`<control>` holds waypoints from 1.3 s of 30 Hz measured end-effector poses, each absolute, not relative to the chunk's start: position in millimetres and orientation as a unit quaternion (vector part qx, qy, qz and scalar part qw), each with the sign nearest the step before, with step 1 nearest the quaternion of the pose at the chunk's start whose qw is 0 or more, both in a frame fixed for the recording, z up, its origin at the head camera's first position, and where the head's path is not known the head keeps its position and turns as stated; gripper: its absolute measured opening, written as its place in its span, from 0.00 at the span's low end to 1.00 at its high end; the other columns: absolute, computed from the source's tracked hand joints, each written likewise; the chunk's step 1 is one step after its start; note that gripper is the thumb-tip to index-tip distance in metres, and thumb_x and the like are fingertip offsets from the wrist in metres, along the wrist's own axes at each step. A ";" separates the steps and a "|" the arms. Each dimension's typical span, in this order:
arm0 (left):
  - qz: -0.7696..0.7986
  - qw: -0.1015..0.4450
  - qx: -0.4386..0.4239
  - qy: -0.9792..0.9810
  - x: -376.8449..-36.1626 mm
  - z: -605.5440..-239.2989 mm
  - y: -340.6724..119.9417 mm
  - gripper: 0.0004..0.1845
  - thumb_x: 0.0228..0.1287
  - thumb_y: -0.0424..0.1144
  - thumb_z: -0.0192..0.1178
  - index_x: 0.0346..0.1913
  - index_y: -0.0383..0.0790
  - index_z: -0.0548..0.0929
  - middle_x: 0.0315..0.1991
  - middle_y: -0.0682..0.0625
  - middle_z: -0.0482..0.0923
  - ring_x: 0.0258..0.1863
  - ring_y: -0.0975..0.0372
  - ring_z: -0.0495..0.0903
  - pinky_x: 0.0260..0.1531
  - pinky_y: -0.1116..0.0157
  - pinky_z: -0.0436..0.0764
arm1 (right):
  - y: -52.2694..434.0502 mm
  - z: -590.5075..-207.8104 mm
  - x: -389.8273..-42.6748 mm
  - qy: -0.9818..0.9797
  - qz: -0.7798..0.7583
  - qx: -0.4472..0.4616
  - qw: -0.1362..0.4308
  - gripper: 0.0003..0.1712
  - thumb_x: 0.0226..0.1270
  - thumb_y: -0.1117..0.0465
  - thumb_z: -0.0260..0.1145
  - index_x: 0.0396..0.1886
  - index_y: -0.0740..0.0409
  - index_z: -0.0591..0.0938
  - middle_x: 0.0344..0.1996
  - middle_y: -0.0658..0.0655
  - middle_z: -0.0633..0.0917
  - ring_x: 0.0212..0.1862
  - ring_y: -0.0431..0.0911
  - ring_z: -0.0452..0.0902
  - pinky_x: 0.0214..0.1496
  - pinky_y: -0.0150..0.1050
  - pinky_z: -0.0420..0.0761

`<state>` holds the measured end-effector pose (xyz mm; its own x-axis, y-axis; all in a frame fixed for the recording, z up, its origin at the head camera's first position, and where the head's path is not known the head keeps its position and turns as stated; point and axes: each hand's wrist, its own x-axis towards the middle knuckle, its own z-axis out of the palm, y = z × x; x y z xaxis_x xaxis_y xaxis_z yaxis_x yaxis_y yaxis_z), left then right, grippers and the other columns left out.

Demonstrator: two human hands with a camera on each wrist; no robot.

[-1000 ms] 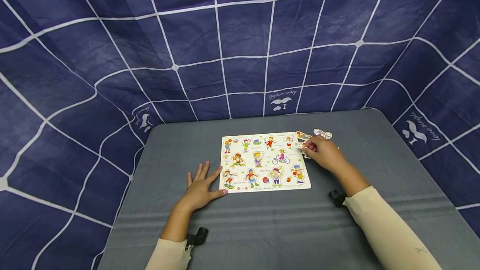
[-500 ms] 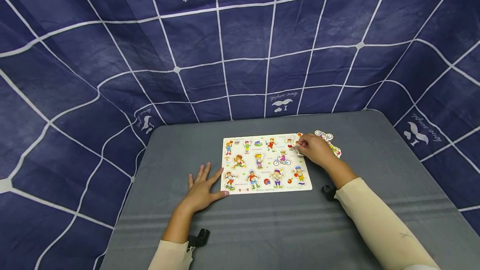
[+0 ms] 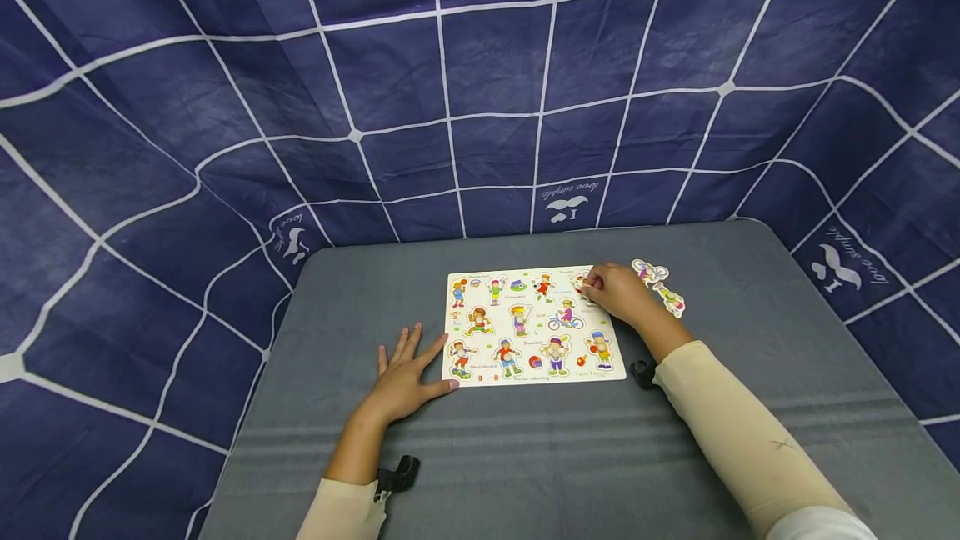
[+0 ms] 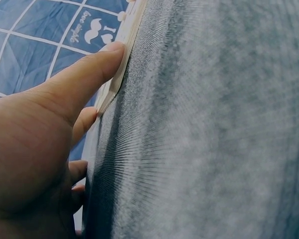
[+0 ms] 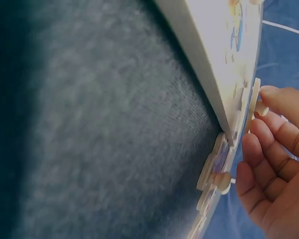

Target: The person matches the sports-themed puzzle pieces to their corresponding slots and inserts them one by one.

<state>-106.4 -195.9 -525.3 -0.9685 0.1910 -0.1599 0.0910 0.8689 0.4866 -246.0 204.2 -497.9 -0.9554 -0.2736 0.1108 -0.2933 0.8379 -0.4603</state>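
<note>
Puzzle board (image 3: 534, 327) flat on table (image 3: 525, 457), mid-surface. Left hand (image 3: 401, 382) at board's near-left corner, thumb touching edge. Right hand (image 3: 618, 292) over board's far-right corner, w/ puzzle piece (image 5: 251, 112) pinched above board. Two loose pieces (image 3: 658, 286) on table just right of board, beyond right hand. Backdrop cloth (image 3: 480, 90) behind and to both sides of table.

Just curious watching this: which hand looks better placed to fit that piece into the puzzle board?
Probably the right hand: it already pinches a puzzle piece over the puzzle board at its far right corner. The left hand lies flat, its thumb against the board's edge.
</note>
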 end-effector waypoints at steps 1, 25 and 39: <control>0.245 0.102 0.073 0.961 -106.3 -525.5 -195.8 0.47 0.57 0.71 0.65 0.78 0.64 0.62 0.83 0.41 0.41 0.83 0.43 0.35 0.73 0.30 0.30 | 203.8 -498.4 -246.7 -0.958 0.244 0.148 0.020 0.09 0.65 0.57 0.72 0.29 0.56 0.83 0.27 0.53 0.81 0.30 0.45 0.74 0.35 0.37 0.70; 0.245 0.108 0.069 0.961 -107.6 -527.0 -195.6 0.47 0.57 0.72 0.63 0.78 0.65 0.60 0.84 0.43 0.39 0.83 0.44 0.34 0.74 0.32 0.29 | 193.4 -498.4 -261.1 -0.963 0.246 0.103 -0.044 0.10 0.67 0.56 0.69 0.37 0.59 0.84 0.29 0.54 0.84 0.32 0.46 0.77 0.36 0.37 0.72; 0.250 0.108 0.072 0.959 -105.7 -522.7 -195.1 0.47 0.58 0.69 0.65 0.79 0.62 0.61 0.83 0.41 0.39 0.83 0.43 0.34 0.73 0.31 0.28 | 197.5 -503.6 -253.9 -0.959 0.261 0.106 -0.033 0.09 0.65 0.60 0.68 0.42 0.58 0.85 0.30 0.53 0.81 0.33 0.46 0.75 0.37 0.38 0.70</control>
<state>-105.7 -195.1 -522.7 -0.9660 0.1932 -0.1718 0.0846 0.8642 0.4959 -253.9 197.5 -503.6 -0.9752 -0.2211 -0.0068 -0.1870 0.8407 -0.5082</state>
